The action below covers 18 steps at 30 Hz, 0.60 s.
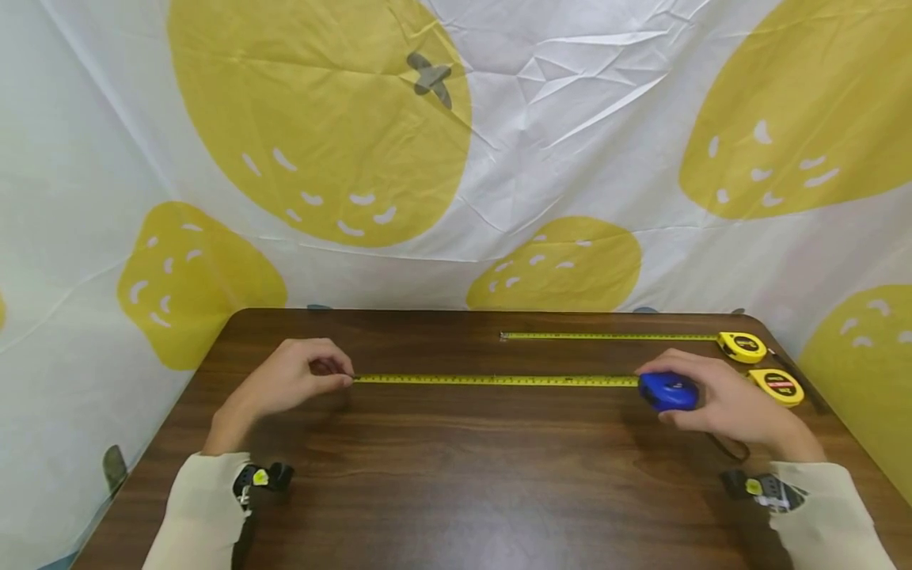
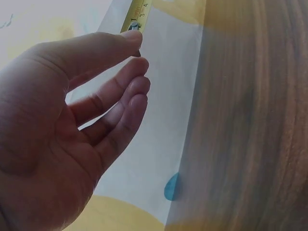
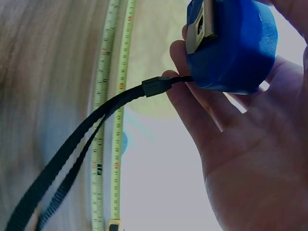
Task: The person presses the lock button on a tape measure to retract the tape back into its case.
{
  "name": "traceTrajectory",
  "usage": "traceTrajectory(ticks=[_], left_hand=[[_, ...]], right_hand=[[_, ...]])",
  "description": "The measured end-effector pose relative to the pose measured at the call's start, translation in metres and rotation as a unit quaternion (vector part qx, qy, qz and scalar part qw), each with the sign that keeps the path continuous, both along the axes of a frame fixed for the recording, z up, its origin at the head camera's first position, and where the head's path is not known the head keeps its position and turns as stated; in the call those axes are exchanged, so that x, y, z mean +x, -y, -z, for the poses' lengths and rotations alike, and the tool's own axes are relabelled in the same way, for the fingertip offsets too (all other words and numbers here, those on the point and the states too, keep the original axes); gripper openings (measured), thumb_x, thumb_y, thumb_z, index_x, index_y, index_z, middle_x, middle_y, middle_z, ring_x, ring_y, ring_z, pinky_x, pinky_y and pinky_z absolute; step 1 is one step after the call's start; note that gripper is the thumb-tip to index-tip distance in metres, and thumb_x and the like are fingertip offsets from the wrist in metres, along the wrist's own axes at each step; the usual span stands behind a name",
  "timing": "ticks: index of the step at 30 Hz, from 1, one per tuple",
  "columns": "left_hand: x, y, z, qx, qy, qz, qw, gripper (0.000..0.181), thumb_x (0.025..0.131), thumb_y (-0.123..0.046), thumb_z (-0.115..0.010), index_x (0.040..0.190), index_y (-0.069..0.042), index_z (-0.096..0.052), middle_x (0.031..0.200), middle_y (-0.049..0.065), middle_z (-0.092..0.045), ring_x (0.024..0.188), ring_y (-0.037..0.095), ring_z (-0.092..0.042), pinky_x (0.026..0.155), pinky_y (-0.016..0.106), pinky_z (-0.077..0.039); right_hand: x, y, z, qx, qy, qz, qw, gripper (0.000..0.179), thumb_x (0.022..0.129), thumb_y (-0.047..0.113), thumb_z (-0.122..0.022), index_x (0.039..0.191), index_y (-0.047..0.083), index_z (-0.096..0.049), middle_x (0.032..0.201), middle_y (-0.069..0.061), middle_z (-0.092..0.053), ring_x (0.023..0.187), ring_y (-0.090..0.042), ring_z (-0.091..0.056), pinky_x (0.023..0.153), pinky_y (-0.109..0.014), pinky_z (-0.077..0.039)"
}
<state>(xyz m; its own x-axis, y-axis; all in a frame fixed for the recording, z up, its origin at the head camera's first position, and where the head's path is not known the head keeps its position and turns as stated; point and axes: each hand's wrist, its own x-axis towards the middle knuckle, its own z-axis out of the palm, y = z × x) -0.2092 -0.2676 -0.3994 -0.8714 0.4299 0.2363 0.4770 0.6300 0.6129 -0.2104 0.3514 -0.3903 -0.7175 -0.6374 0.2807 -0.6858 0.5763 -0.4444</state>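
Note:
A blue tape measure (image 1: 668,391) sits in my right hand (image 1: 734,400), thumb and fingers around its case. From it a yellow blade (image 1: 492,381) runs left, pulled out straight along the table. My left hand (image 1: 292,376) pinches the blade's end between thumb and index finger. In the left wrist view the low numbers of the blade (image 2: 137,17) show just past the thumb, while the other fingers curve loosely below. A black wrist strap (image 3: 96,115) hangs from the blue case (image 3: 236,48) in the right wrist view.
Behind, a yellow tape measure (image 1: 741,347) lies with its blade (image 1: 606,336) extended leftward. Another yellow tape measure (image 1: 777,387) is by my right wrist, a thin dark object (image 1: 791,366) beyond it. A lemon-print cloth (image 1: 356,269) borders the brown table (image 1: 456,491).

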Motion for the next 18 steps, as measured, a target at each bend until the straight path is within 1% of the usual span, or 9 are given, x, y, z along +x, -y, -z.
traceTrajectory(ticks=[6,12,18], left_hand=[[0.001,0.002,-0.006,-0.003,-0.001,-0.001,1.0,0.014,0.094,-0.008,-0.088,0.098,-0.019,-0.081,0.092,-0.012,-0.074,0.086,0.01,-0.07,0.079,0.031,-0.059],[0.005,0.006,-0.014,0.004,-0.004,0.004,1.0,0.013,0.095,-0.009,-0.088,0.099,-0.02,-0.081,0.094,-0.012,-0.074,0.086,0.011,-0.07,0.078,0.028,-0.059],[0.009,0.007,-0.021,0.016,-0.019,0.007,0.9997,0.015,0.095,-0.007,-0.087,0.098,-0.02,-0.081,0.093,-0.012,-0.074,0.085,0.011,-0.071,0.077,0.029,-0.059]], right_hand=[[0.007,0.001,-0.009,-0.001,-0.029,0.009,0.9995,0.066,0.079,0.005,-0.098,0.138,0.02,-0.071,0.13,0.008,-0.068,0.109,-0.008,-0.064,0.089,-0.023,-0.052],[0.011,0.002,-0.016,0.0,-0.037,0.017,0.9992,0.068,0.079,0.005,-0.098,0.14,0.023,-0.071,0.135,0.007,-0.067,0.113,-0.007,-0.062,0.09,-0.021,-0.051],[0.013,0.002,-0.02,-0.006,-0.044,0.018,0.9988,0.071,0.077,0.003,-0.099,0.14,0.02,-0.071,0.135,0.004,-0.068,0.113,-0.006,-0.062,0.092,-0.017,-0.049]])
